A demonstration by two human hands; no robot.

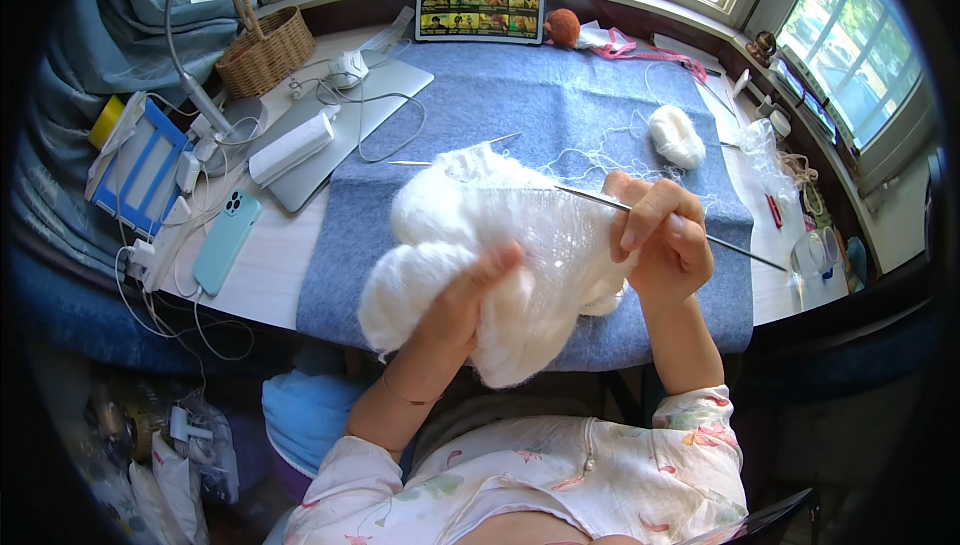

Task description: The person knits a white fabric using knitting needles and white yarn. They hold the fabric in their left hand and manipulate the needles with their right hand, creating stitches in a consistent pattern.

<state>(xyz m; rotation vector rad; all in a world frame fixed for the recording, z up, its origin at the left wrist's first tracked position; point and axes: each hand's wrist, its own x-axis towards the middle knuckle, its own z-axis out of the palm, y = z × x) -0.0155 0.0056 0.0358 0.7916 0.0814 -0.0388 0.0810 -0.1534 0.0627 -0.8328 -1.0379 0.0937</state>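
A bulky piece of fluffy white knitting point(555, 245) hangs between my hands above the blue felt mat. My left hand point(469, 297) grips its lower left part, the thumb lying on top and the other fingers hidden beneath the wool. In my right hand point(667, 233) is a thin metal knitting needle point(742, 252), pinched in the fingers, its tip at the knitting's upper edge. Tips of other knitting needles point(411, 163) stick out past the far left of the fabric. Loose white yarn point(592, 158) trails over the mat near a white yarn ball point(676, 137).
A tablet point(480, 6) stands at the back beside an orange ball point(562, 27) and a pink tape measure point(637, 53). To the left are a laptop point(390, 87), a phone point(227, 242), cables and a wicker basket point(266, 53). A clear glass point(814, 254) stands near the right edge.
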